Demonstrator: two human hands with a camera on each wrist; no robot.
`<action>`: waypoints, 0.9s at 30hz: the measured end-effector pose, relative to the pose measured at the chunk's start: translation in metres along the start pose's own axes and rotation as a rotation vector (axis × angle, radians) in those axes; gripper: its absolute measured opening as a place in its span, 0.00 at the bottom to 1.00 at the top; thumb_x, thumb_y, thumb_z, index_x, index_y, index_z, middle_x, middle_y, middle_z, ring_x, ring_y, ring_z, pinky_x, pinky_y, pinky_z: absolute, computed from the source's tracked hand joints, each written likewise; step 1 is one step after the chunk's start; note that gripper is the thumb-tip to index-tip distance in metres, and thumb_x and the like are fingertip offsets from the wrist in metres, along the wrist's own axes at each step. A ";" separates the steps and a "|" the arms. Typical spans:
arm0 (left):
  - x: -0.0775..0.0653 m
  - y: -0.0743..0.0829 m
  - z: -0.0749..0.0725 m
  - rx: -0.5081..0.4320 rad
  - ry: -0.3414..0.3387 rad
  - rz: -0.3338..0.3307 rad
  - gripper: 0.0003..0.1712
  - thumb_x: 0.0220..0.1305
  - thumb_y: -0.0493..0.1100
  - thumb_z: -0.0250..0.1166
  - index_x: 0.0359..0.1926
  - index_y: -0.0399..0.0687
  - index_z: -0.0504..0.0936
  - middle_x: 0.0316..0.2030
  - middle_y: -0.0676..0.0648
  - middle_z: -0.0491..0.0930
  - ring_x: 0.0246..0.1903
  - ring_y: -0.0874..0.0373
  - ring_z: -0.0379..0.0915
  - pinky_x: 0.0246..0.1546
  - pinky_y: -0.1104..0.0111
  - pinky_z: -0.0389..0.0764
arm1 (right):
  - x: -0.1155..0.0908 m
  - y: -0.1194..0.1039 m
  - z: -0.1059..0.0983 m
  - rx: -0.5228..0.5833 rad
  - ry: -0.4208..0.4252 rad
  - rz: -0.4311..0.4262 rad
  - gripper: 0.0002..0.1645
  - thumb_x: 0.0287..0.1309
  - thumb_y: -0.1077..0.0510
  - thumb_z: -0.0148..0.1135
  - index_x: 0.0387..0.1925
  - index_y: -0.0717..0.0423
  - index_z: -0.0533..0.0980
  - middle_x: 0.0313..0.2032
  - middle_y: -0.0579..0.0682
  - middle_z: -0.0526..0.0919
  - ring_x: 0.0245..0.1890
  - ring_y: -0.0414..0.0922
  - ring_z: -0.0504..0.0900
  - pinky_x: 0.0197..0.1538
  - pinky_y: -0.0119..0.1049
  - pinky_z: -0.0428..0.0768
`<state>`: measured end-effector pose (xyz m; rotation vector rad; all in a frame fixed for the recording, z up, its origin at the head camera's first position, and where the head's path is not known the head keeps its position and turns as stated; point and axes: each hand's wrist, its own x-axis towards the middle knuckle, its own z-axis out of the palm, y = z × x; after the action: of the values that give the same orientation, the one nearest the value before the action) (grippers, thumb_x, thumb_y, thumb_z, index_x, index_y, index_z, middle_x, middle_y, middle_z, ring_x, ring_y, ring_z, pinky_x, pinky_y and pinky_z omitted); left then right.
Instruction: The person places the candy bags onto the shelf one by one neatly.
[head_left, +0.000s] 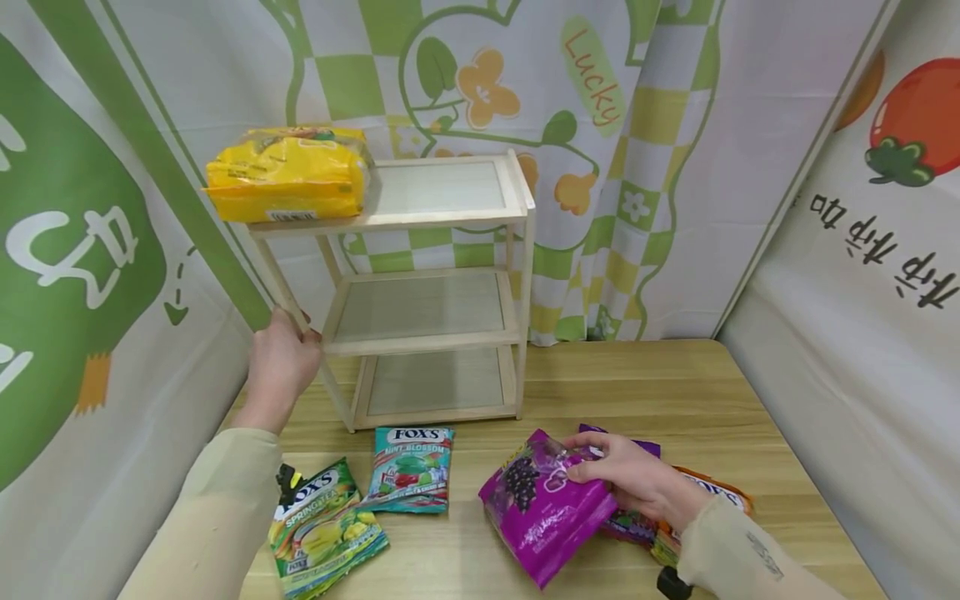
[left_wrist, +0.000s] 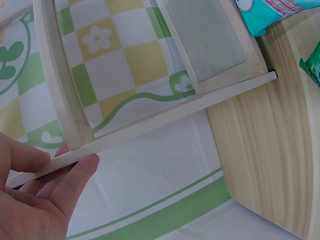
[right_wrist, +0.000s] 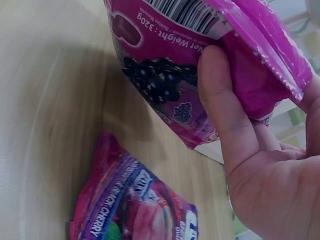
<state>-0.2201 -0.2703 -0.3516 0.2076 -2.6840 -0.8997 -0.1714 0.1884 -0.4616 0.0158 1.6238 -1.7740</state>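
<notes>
Head view: right hand (head_left: 637, 477) (half-closed) grips a purple bag (head_left: 543, 517).

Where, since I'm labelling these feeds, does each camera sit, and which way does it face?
Head: on the person's head, facing forward and down at the shelf; left hand, right hand and sleeves show.
Left wrist: on that wrist, facing its hand gripping the shelf's post; only that hand shows.
Right wrist: on that wrist, facing its hand holding the magenta bag; only that hand shows.
Shared: the magenta bag appears in head and right wrist views.
</notes>
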 end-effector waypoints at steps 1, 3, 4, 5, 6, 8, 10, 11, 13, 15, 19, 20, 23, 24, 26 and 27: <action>0.000 0.000 0.000 0.001 0.001 0.000 0.15 0.73 0.37 0.49 0.53 0.30 0.69 0.27 0.35 0.76 0.16 0.52 0.68 0.13 0.64 0.69 | -0.001 -0.001 0.000 0.003 0.012 -0.006 0.44 0.60 0.63 0.69 0.73 0.63 0.59 0.54 0.68 0.79 0.46 0.58 0.87 0.49 0.53 0.86; 0.000 0.000 0.000 0.000 0.001 0.001 0.15 0.73 0.37 0.49 0.53 0.30 0.69 0.28 0.35 0.77 0.16 0.52 0.69 0.13 0.63 0.70 | -0.003 -0.003 -0.002 0.000 0.031 -0.024 0.44 0.60 0.62 0.69 0.73 0.62 0.59 0.54 0.68 0.78 0.45 0.59 0.88 0.49 0.54 0.86; 0.000 0.000 0.000 0.001 0.002 0.001 0.15 0.73 0.37 0.49 0.53 0.30 0.69 0.28 0.34 0.77 0.17 0.52 0.69 0.13 0.63 0.70 | -0.004 -0.005 -0.003 0.003 0.040 -0.032 0.45 0.60 0.62 0.69 0.74 0.62 0.59 0.54 0.68 0.78 0.45 0.59 0.88 0.48 0.53 0.86; 0.000 0.000 0.000 0.001 0.002 0.001 0.15 0.73 0.37 0.49 0.53 0.30 0.69 0.28 0.34 0.77 0.17 0.51 0.69 0.13 0.63 0.70 | -0.006 -0.006 -0.004 0.001 0.050 -0.041 0.45 0.60 0.61 0.69 0.74 0.61 0.59 0.54 0.67 0.78 0.44 0.58 0.88 0.48 0.53 0.86; 0.000 0.000 0.000 0.001 0.003 0.003 0.15 0.73 0.37 0.49 0.53 0.30 0.69 0.28 0.34 0.77 0.17 0.51 0.69 0.13 0.63 0.70 | -0.007 -0.008 -0.005 0.000 0.059 -0.049 0.45 0.60 0.61 0.69 0.74 0.61 0.58 0.54 0.67 0.78 0.43 0.58 0.88 0.47 0.52 0.87; 0.000 0.000 0.000 0.001 0.005 0.004 0.15 0.73 0.37 0.49 0.53 0.30 0.69 0.28 0.34 0.77 0.16 0.51 0.69 0.13 0.63 0.70 | -0.010 -0.012 -0.007 0.001 0.070 -0.074 0.45 0.61 0.60 0.69 0.74 0.62 0.57 0.53 0.66 0.79 0.42 0.56 0.89 0.46 0.50 0.87; -0.001 0.000 -0.001 0.001 0.007 0.007 0.15 0.73 0.37 0.49 0.53 0.30 0.69 0.28 0.34 0.77 0.17 0.51 0.69 0.13 0.63 0.70 | -0.014 -0.017 -0.009 0.014 0.086 -0.094 0.46 0.62 0.60 0.68 0.75 0.62 0.55 0.53 0.65 0.79 0.42 0.55 0.89 0.46 0.48 0.87; -0.001 0.000 -0.001 0.001 0.008 0.008 0.15 0.73 0.37 0.49 0.53 0.30 0.69 0.28 0.33 0.78 0.17 0.51 0.70 0.13 0.63 0.70 | -0.017 -0.020 -0.009 0.014 0.096 -0.106 0.46 0.62 0.60 0.68 0.75 0.62 0.55 0.53 0.65 0.79 0.41 0.55 0.89 0.45 0.47 0.88; -0.001 0.001 -0.001 0.001 0.009 0.009 0.15 0.73 0.37 0.49 0.53 0.30 0.69 0.29 0.33 0.78 0.17 0.51 0.70 0.13 0.63 0.70 | -0.022 -0.026 -0.010 0.022 0.119 -0.127 0.46 0.63 0.60 0.67 0.75 0.62 0.55 0.53 0.65 0.79 0.40 0.54 0.89 0.44 0.46 0.88; -0.001 0.001 -0.001 0.001 0.008 0.010 0.14 0.73 0.37 0.49 0.53 0.30 0.69 0.28 0.33 0.77 0.17 0.51 0.69 0.14 0.63 0.70 | -0.026 -0.031 -0.010 0.040 0.148 -0.142 0.45 0.63 0.61 0.68 0.75 0.60 0.55 0.53 0.65 0.79 0.39 0.54 0.89 0.42 0.46 0.88; -0.001 0.001 -0.002 0.002 0.004 0.012 0.14 0.73 0.37 0.49 0.53 0.30 0.69 0.26 0.36 0.76 0.16 0.52 0.67 0.13 0.63 0.68 | -0.033 -0.041 -0.012 0.073 0.191 -0.175 0.44 0.64 0.61 0.67 0.75 0.58 0.56 0.52 0.62 0.80 0.39 0.53 0.89 0.42 0.45 0.88; -0.001 0.002 -0.002 0.002 0.003 0.012 0.14 0.73 0.37 0.49 0.53 0.29 0.69 0.26 0.36 0.76 0.15 0.53 0.66 0.13 0.63 0.68 | -0.035 -0.043 -0.013 0.078 0.199 -0.184 0.44 0.65 0.61 0.67 0.76 0.57 0.56 0.51 0.61 0.80 0.39 0.52 0.89 0.42 0.45 0.88; -0.001 0.001 -0.002 0.004 0.004 0.013 0.14 0.73 0.37 0.49 0.53 0.29 0.69 0.29 0.34 0.77 0.16 0.52 0.67 0.13 0.63 0.68 | -0.040 -0.052 -0.016 0.082 0.222 -0.210 0.41 0.66 0.60 0.66 0.75 0.55 0.57 0.50 0.59 0.81 0.40 0.51 0.89 0.43 0.45 0.88; -0.001 0.001 -0.002 0.005 0.004 0.013 0.14 0.73 0.37 0.49 0.53 0.30 0.69 0.30 0.33 0.77 0.16 0.52 0.67 0.13 0.63 0.69 | -0.041 -0.054 -0.017 0.083 0.231 -0.218 0.41 0.67 0.60 0.66 0.75 0.54 0.58 0.50 0.59 0.81 0.40 0.51 0.89 0.44 0.45 0.88; -0.001 0.001 -0.001 0.006 0.005 0.012 0.14 0.73 0.37 0.49 0.53 0.30 0.69 0.32 0.31 0.78 0.17 0.51 0.68 0.14 0.63 0.69 | -0.045 -0.060 -0.018 0.078 0.249 -0.233 0.40 0.67 0.59 0.66 0.75 0.53 0.58 0.52 0.59 0.79 0.41 0.51 0.89 0.45 0.45 0.88; -0.001 0.001 -0.001 0.007 0.005 0.011 0.14 0.73 0.37 0.49 0.53 0.30 0.69 0.32 0.30 0.78 0.17 0.51 0.69 0.14 0.63 0.70 | -0.047 -0.063 -0.019 0.081 0.256 -0.242 0.40 0.67 0.59 0.66 0.74 0.52 0.59 0.53 0.60 0.78 0.42 0.51 0.89 0.45 0.45 0.88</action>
<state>-0.2191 -0.2699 -0.3501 0.1966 -2.6811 -0.8852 -0.1769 0.2246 -0.3898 0.0912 1.7931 -2.0926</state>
